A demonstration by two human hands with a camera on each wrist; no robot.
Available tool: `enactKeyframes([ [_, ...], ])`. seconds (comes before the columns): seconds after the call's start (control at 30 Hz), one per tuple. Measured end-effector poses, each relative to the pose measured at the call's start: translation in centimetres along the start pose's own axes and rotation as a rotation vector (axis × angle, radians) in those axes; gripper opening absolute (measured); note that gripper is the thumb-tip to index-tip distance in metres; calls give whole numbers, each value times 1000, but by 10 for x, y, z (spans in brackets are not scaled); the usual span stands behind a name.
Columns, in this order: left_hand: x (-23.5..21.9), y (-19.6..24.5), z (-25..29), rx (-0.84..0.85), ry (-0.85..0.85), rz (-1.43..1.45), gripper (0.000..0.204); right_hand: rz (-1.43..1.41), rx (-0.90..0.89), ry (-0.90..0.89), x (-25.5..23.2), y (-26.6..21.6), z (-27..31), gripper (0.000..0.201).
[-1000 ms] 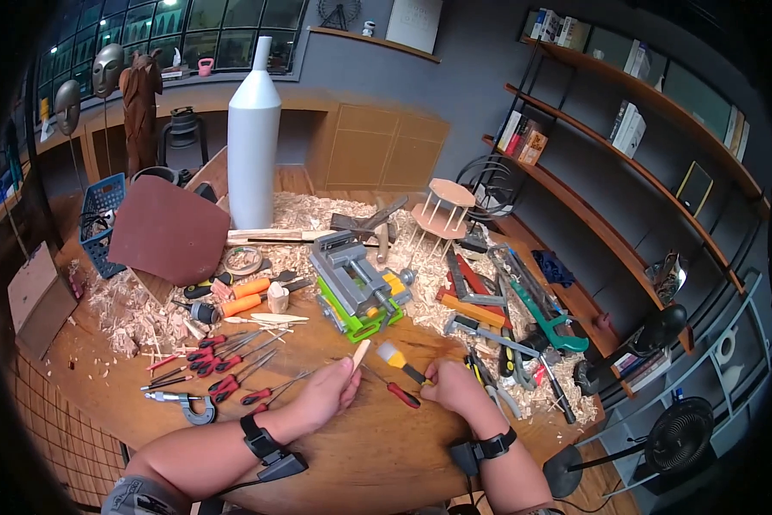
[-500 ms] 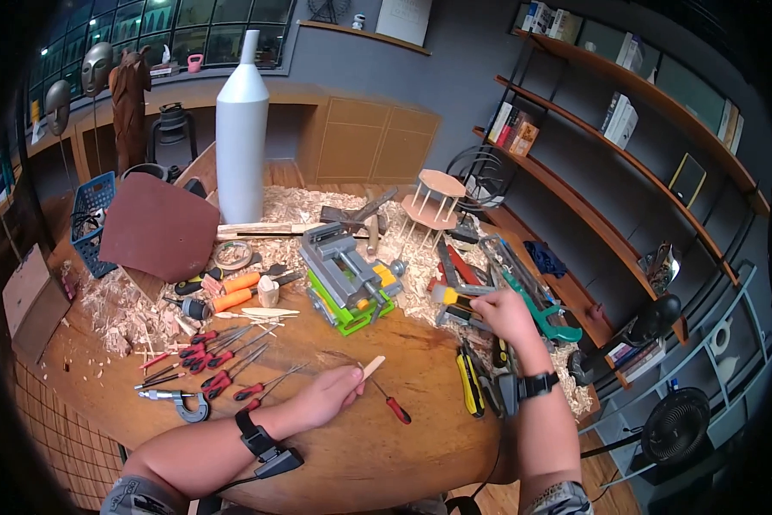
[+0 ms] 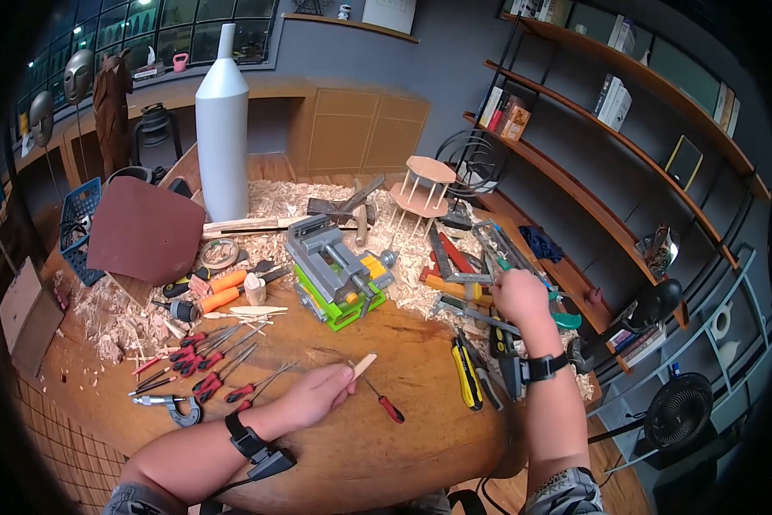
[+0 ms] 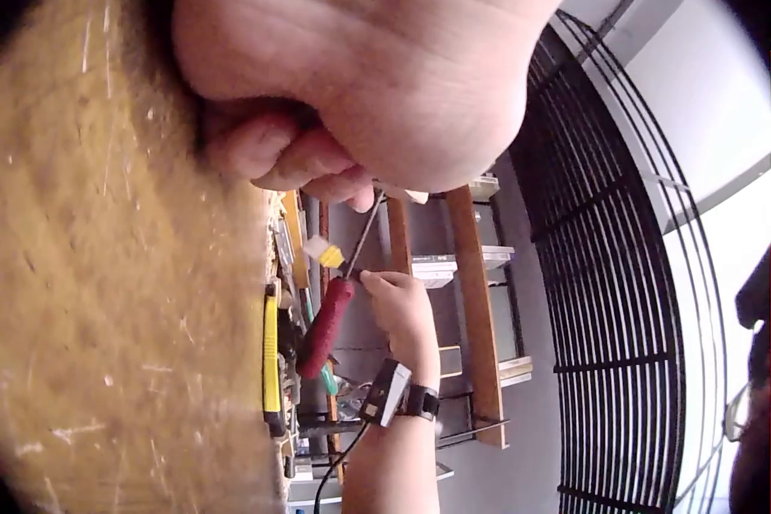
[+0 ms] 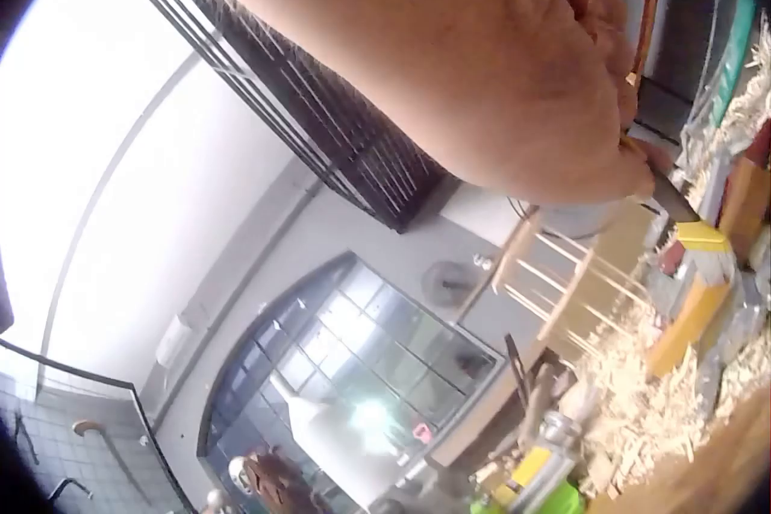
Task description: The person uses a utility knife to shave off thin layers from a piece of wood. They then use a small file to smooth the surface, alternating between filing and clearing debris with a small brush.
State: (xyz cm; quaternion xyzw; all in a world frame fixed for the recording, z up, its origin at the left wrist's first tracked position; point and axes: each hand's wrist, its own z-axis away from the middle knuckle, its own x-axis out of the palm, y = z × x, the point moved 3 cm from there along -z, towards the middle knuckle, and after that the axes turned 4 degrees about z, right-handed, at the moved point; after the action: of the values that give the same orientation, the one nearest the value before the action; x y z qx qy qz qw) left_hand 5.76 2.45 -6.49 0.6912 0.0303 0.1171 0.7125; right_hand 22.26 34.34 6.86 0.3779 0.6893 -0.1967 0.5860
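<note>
Wooden stick (image 3: pixel 362 366) in left hand (image 3: pixel 317 395)

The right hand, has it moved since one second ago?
Yes. The right hand went from the near table edge, beside the left hand, away toward the tool pile right of the green vise.

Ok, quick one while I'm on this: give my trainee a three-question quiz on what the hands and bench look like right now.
1. True or false: the left hand holds a small wooden stick.
2. Where is the right hand? A) flat on bare tabletop beside the left hand B) over the pile of tools at the bench's right side C) on the tall white vase
3. Fill in: the screwdriver lying just right of the left hand has a ____ handle.

Key: 1 true; 2 B; 3 red.
</note>
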Motion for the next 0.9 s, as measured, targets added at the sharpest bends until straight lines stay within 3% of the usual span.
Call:
enactKeyframes([
  [0.07, 0, -3, 1, -8, 14, -8, 47, -19, -1, 48, -12, -4, 7, 23],
  [0.13, -2, -9, -2, -18, 1, 42, 46, -341, -62, 89, -12, -25, 21, 23],
  [0.27, -2, 1, 0, -13, 1, 11, 41, -106, -290, -26, 50, -75, 53, 32],
  [0.4, -2, 2, 2, -45, 4, 9, 41, -271, -305, -122, 54, -56, 52, 29],
  [0.47, -1, 2, 3, -58, 1, 16, 41, -18, -214, 120, 47, -18, 32, 33],
  [0.53, -2, -1, 2, -62, 7, 45, 40, 134, -120, 13, 80, 19, 21, 32],
  [0.6, -1, -1, 2, -52, 7, 41, 40, 99, -128, 10, 71, 21, 21, 29],
  [0.67, -2, 0, 1, -44, 13, 42, 40, 153, -126, -117, 66, 18, 25, 29],
  [0.7, -2, -1, 1, -48, 4, 56, 39, 93, -48, -166, 74, 23, 22, 30],
  [0.8, -3, -4, 0, -52, -2, 70, 39, -94, -37, -260, 69, 32, 25, 27],
  [0.9, -3, -5, 0, -44, -1, 59, 40, -248, -67, -126, 47, 41, 26, 24],
])
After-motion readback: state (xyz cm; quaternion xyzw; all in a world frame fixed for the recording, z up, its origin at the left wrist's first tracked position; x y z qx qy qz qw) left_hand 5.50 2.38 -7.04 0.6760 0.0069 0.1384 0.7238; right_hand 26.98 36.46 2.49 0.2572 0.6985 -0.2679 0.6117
